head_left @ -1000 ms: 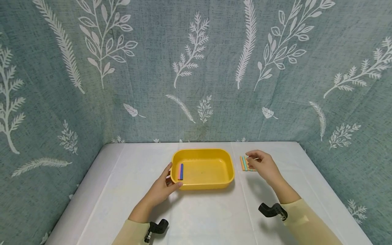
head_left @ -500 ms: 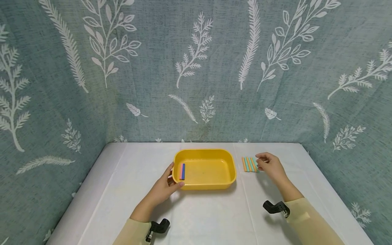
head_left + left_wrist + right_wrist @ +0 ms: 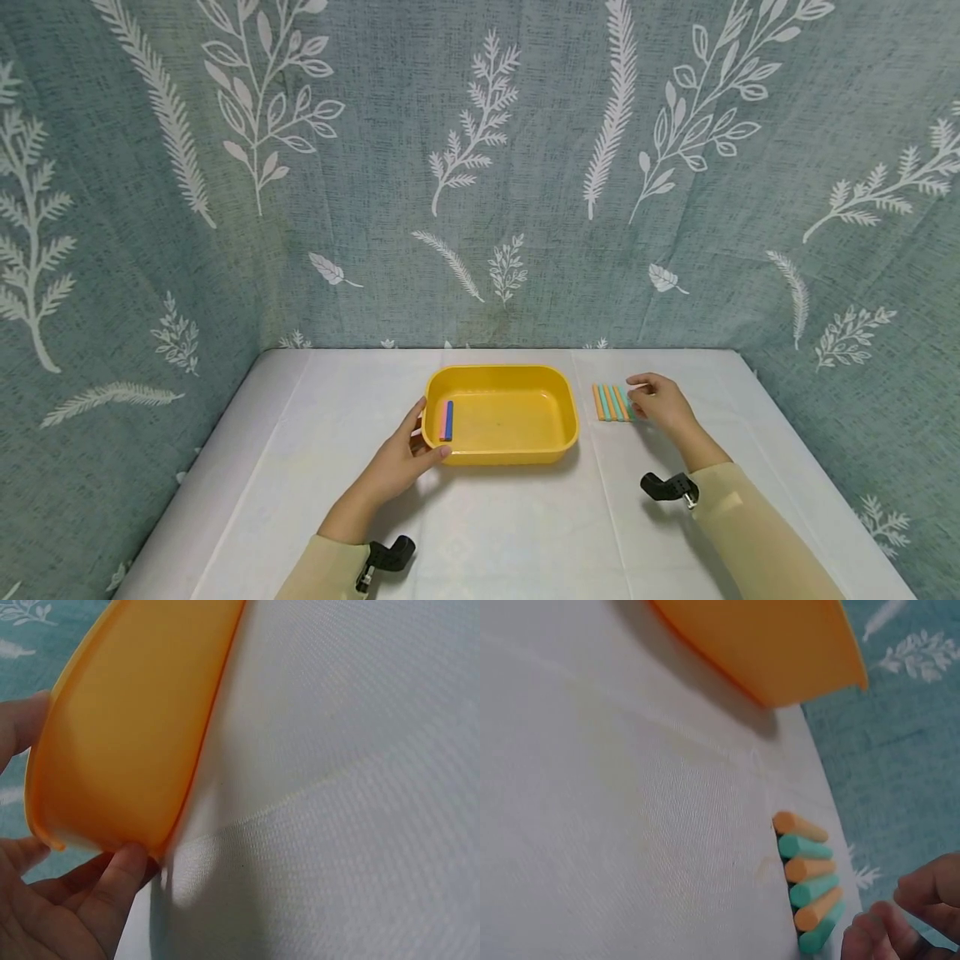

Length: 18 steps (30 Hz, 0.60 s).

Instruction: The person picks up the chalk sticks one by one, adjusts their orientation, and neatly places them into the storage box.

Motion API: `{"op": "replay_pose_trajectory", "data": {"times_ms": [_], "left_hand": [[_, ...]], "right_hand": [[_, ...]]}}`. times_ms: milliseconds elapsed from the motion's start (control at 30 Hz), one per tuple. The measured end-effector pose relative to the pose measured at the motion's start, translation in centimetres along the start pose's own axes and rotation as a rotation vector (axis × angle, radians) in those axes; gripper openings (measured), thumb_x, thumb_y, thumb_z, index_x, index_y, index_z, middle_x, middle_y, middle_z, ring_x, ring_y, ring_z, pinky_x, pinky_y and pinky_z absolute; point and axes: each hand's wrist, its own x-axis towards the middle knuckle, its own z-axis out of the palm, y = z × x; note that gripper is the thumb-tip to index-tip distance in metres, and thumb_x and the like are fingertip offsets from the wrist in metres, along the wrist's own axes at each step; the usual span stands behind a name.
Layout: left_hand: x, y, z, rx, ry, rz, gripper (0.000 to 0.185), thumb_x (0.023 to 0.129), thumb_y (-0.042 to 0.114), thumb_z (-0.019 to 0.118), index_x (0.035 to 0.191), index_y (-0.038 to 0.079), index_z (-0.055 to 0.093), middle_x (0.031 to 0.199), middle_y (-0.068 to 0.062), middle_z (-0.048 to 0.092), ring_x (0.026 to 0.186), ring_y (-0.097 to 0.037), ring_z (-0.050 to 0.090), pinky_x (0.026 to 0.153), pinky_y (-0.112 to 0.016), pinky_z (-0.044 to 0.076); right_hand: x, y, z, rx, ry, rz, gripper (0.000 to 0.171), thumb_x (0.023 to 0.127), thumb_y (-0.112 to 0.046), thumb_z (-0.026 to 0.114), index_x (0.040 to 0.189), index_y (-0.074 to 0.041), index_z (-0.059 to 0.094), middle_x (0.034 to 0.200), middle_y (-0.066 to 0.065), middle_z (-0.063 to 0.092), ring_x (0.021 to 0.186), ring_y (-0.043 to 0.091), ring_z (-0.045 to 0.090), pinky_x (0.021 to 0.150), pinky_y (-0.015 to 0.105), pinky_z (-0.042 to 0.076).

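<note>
My left hand (image 3: 397, 467) grips the near left corner of a yellow plastic tub (image 3: 510, 457), thumb at the front rim and fingers along the left side. Inside the tub, at its left end, a pink chalk stick (image 3: 443, 421) and a blue chalk stick (image 3: 449, 421) lie side by side. To the tub's right, several orange and green chalk sticks (image 3: 611, 403) form a neat row on the table. Over the right end of that row is my right hand (image 3: 663, 408), fingers loosely bent, fingertips close by the endmost green chalk stick (image 3: 821, 930), with nothing seen between them.
A white cloth covers the table (image 3: 510, 533). Behind it and along both sides hangs a blue-green curtain (image 3: 480, 250) with white leaf prints. Each wrist carries a black camera mount (image 3: 390, 554).
My right hand has drawn back rightward off the middle of the chalk row to its right end, baring most sticks; lately only its forearm shifts slightly. My left hand keeps its grip on the tub.
</note>
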Motion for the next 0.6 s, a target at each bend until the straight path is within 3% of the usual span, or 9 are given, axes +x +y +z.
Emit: {"op": "replay_pose_trajectory", "data": {"times_ms": [333,600], "left_hand": [[0.0,-0.1,0.1,-0.011,0.010,-0.011,0.098,0.090,0.038,0.076,0.163,0.020,0.012,0.156,-0.017,0.037,0.132,-0.033,0.052,0.107,-0.045,0.045],[0.0,-0.1,0.0,0.005,0.003,0.003,0.098,0.091,0.040,0.075,0.163,0.018,0.011,0.155,-0.018,0.037,0.133,-0.034,0.051,0.108,-0.046,0.044]], "right_hand": [[1.5,0.9,0.0,-0.120,-0.070,0.107,0.040,0.102,-0.017,0.056,0.138,0.002,0.053,0.108,0.019,0.062,0.082,0.020,0.062,0.069,0.032,0.056],[2.7,1.1,-0.1,-0.194,-0.187,0.109,0.048,0.101,-0.012,0.056,0.147,0.000,0.045,0.126,0.029,0.053,0.089,0.023,0.062,0.069,0.032,0.056]]}}
